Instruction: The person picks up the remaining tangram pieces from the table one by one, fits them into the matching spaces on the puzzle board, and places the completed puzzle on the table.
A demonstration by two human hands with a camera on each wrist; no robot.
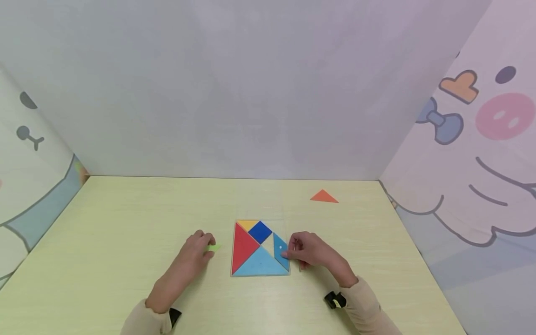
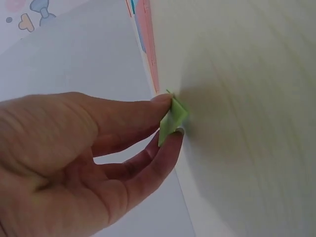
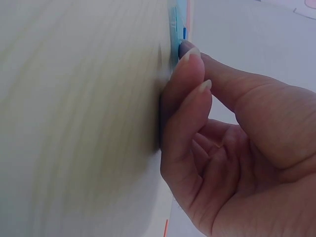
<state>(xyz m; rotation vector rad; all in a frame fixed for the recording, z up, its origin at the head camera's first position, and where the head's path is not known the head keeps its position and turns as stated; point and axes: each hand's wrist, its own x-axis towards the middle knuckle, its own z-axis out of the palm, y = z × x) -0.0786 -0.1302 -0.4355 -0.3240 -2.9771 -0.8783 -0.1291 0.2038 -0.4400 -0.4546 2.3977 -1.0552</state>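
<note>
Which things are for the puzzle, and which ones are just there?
For the puzzle:
green piece, in the left hand
blue parallelogram, touched by the right hand
red triangle
light blue triangle
yellow triangle
dark blue square
orange triangle, lying apart but probably another piece

Just there:
cartoon walls
black wrist gear

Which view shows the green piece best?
The left wrist view: the green piece appears largest there, pinched by the left hand. The head view shows it small, partly covered by that hand; the right wrist view doesn't show it.
</note>
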